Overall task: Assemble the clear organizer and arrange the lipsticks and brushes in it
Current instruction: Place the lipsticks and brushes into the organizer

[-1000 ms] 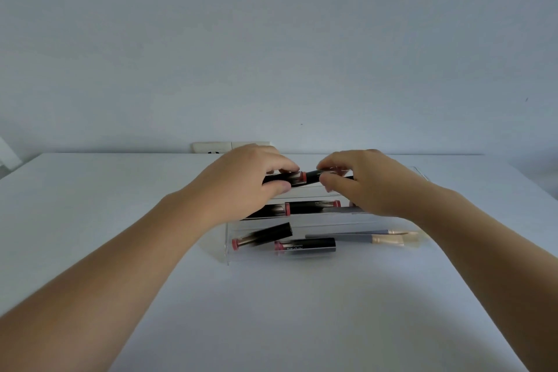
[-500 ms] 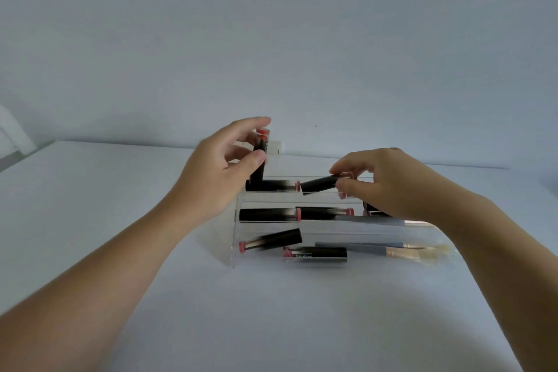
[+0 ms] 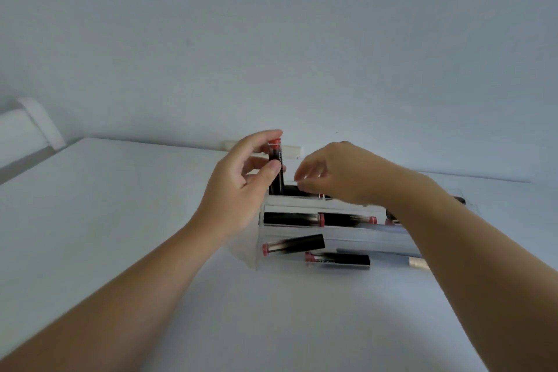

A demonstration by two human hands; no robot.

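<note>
Hands at frame centre work over a clear organizer (image 3: 262,238) on a white table (image 3: 120,220). Left hand (image 3: 238,187) pinches an upright lipstick (image 3: 276,170) over the top tier, likely to stand it there. Right hand (image 3: 338,174), fingers curled, hovers beside; whether its grip holds anything is unclear.

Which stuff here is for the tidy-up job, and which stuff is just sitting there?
For the job:
clear organizer
upright lipstick held by the left hand
lying lipsticks
brushes
right hand, reaching over the top tier

Just there:
white table
wall socket
</note>
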